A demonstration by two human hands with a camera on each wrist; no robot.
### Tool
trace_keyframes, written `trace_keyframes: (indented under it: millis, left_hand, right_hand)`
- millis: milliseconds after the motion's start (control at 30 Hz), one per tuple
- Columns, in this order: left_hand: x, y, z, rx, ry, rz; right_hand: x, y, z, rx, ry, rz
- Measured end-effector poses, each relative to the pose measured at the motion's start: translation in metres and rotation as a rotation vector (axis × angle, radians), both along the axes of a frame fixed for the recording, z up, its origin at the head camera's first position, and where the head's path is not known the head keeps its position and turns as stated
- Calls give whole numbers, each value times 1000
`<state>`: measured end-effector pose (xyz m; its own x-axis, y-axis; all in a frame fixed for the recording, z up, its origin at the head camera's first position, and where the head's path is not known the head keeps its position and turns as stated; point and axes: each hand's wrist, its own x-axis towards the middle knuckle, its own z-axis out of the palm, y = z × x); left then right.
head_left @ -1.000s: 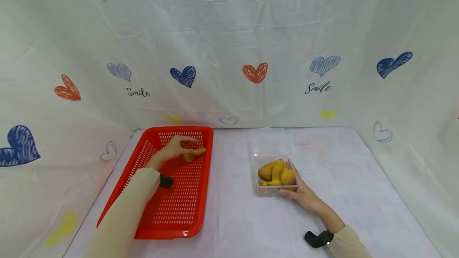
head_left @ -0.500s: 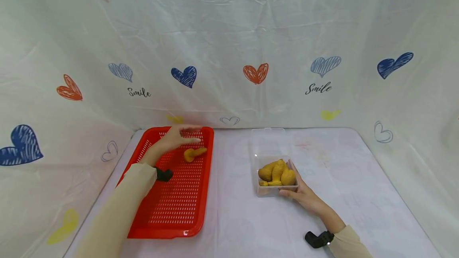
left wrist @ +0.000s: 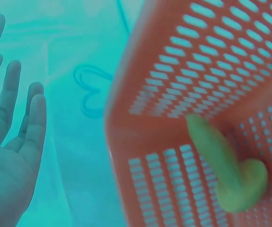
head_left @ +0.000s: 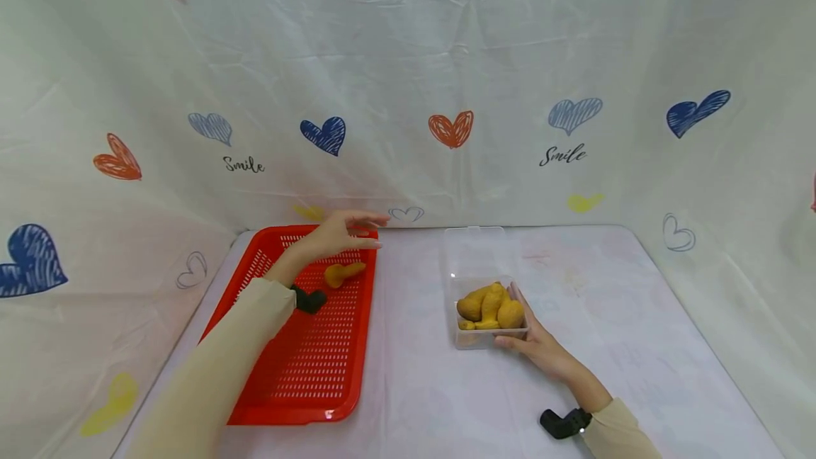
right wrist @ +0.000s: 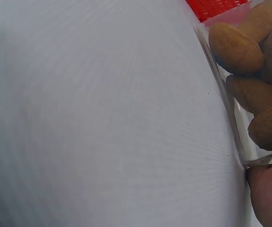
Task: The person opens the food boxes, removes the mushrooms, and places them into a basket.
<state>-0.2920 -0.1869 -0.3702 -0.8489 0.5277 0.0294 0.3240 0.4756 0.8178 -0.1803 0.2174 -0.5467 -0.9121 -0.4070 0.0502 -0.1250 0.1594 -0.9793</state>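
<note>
the spread, empty left hand is nearer the lone yellow bulb-ended squash, lying crosswise just nearside of it; the right hand grips the clear plastic box.

Rm type unclear; heart-print drapes arnd tbl.

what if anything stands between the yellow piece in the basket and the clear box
Just the right wall of the red basket, beside the yellow piece. Beyond it, nothing visible blocks the way across the table to the clear box.
</note>
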Motion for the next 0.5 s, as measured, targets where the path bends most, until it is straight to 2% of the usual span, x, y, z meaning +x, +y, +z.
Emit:
trace_keyframes:
  millis: [233, 500]
  left_hand:
    - [-4, 27, -2, 29, -32, -83]
    - [-7, 68, -6, 72, -94, -225]
  right_hand:
    - [-1, 1, 0, 12, 4, -6]
    - [-3, 1, -3, 3, 3, -8]
